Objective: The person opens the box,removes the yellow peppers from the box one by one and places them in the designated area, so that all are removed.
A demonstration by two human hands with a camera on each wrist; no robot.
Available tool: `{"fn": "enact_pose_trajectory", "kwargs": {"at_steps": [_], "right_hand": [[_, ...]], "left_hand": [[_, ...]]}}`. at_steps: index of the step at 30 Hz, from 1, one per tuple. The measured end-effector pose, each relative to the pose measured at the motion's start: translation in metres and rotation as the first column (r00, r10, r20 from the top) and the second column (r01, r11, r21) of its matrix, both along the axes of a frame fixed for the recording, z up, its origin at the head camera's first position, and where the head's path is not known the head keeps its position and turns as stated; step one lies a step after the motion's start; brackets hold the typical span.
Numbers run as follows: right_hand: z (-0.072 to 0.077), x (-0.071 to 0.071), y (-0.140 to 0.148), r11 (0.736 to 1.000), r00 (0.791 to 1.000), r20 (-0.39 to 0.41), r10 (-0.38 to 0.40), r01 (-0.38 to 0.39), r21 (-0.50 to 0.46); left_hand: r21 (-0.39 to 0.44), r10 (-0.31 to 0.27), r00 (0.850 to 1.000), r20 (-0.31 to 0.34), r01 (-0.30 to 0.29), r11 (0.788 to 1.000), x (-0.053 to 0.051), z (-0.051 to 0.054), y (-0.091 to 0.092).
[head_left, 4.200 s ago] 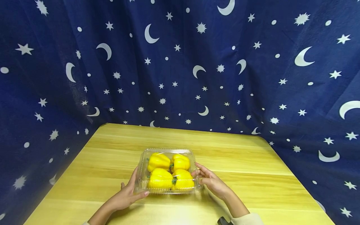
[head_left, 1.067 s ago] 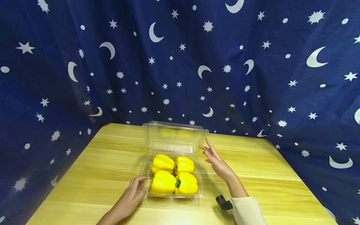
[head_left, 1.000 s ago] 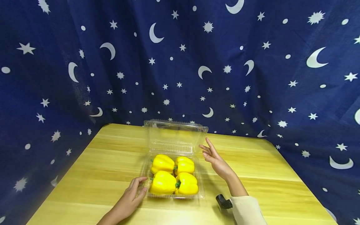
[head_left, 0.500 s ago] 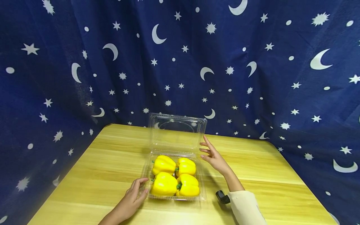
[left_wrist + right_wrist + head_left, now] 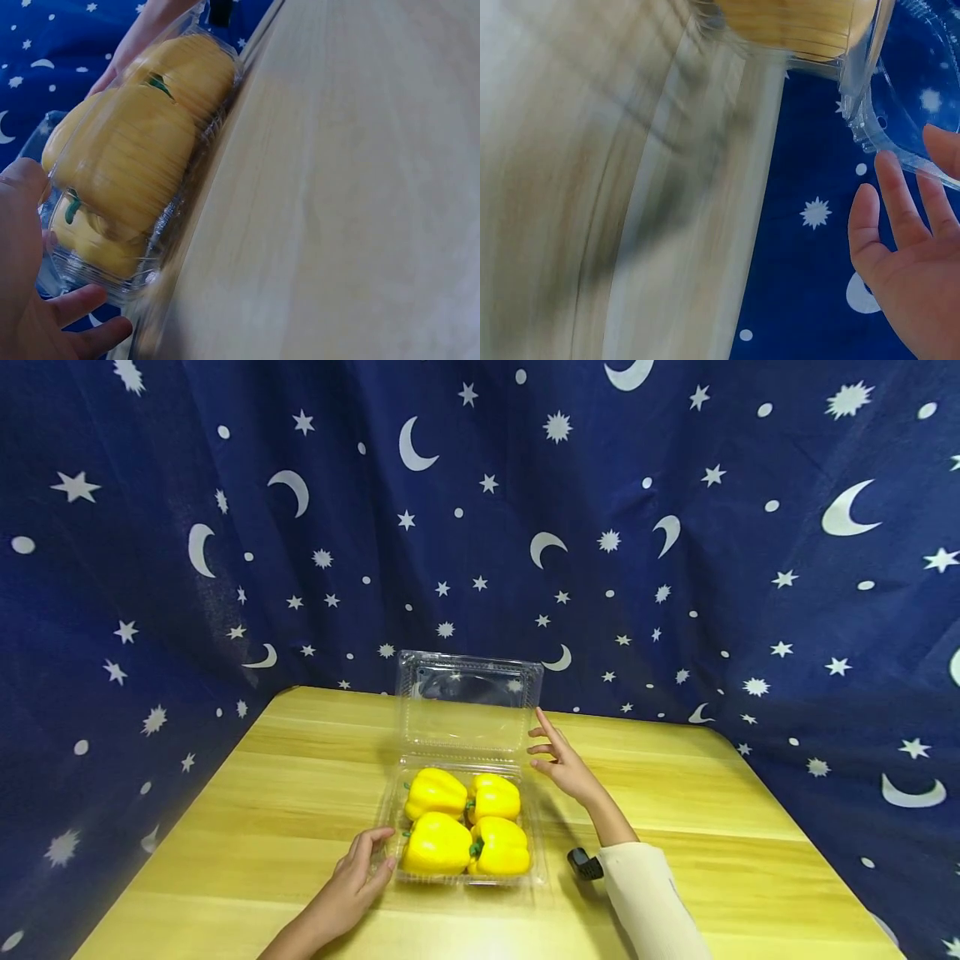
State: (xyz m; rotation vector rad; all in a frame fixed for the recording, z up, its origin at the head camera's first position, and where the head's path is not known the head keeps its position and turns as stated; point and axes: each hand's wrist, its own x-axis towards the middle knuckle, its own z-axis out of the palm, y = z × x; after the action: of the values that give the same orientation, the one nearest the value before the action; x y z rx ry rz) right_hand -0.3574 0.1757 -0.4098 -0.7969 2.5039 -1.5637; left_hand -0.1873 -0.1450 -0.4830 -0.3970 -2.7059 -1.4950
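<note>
A clear plastic container (image 5: 480,881) sits on the tabletop (image 5: 300,793), its lid (image 5: 465,710) raised at the far side and four yellow peppers (image 5: 437,843) in its base. The left hand (image 5: 351,887), fingers loosely spread, is at the base's left side; the right hand (image 5: 567,768), fingers extended and apart, is at the lid's right edge. Behind hangs a blue curtain (image 5: 480,547) with pale moons and stars.

Clear container (image 5: 461,765) on wooden table (image 5: 660,802)

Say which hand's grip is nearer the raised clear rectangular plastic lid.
Right. The right grip is at the raised lid's right edge. The left grip is farther away, left of the front-left blocky yellow bell pepper.
</note>
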Motion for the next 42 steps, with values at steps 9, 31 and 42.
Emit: {"fn": "enact_pose_trajectory", "kwargs": {"at_steps": [9,31,42], "right_hand": [[-0.003,-0.010,-0.006,1.000,1.000,0.012,0.003,-0.003,0.013],[-0.002,-0.011,-0.016,0.995,0.998,0.052,-0.027,0.021,0.099],[-0.023,-0.026,-0.011,0.986,0.990,0.136,-0.042,0.020,0.163]], "left_hand": [[0.006,-0.002,1.000,0.002,0.002,1.000,-0.001,0.000,-0.002],[-0.006,-0.006,1.000,0.011,0.006,1.000,0.000,0.003,0.000],[-0.005,-0.003,1.000,0.008,0.003,1.000,0.000,0.003,0.000]]}}
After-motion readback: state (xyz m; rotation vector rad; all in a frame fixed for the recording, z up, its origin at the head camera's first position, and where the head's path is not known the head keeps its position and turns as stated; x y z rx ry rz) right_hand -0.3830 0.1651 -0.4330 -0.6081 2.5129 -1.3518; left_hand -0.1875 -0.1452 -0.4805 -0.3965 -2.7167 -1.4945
